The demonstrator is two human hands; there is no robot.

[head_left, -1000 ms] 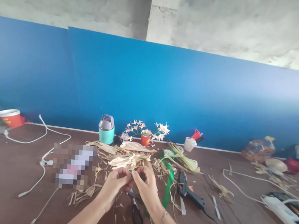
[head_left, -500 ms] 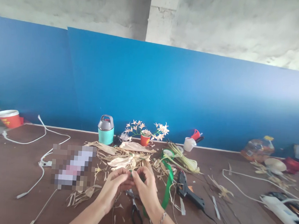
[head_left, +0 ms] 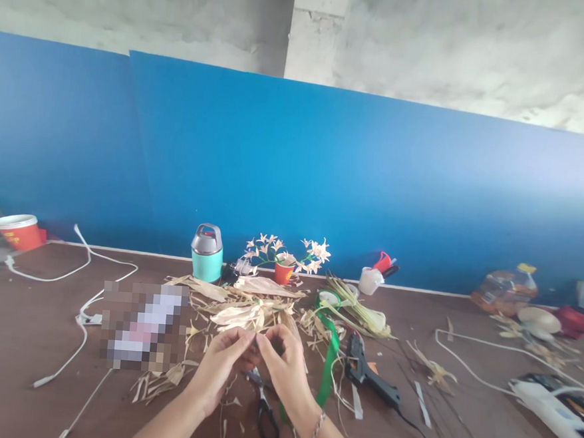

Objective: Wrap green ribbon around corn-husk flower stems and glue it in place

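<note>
My left hand (head_left: pixel 223 361) and my right hand (head_left: pixel 282 364) meet at the middle of the table, thumbs and fingertips pinched together. A bit of green tape shows between the fingertips and in the curl of my right hand. What else the fingers pinch is too small and hidden to tell. Just beyond them lies a heap of pale dried corn husks (head_left: pixel 235 314). Under my hands are scissors (head_left: pixel 268 423) with black handles. To the right a green ribbon (head_left: pixel 329 362) trails from its roll (head_left: pixel 327 299) toward my right wrist, which wears a bracelet.
A black glue gun (head_left: pixel 371 378) lies right of my hands. Behind the husks stand a teal container (head_left: pixel 207 265) and a red cup (head_left: pixel 283 273) with husk flowers. Green-yellow stalks (head_left: pixel 360 310), white cables (head_left: pixel 83 338) and a power strip (head_left: pixel 552 421) lie about. A blue panel (head_left: pixel 296 166) stands behind.
My fingertips have drawn slightly closer, and less green shows between them. Otherwise hands and table things stay in place.
</note>
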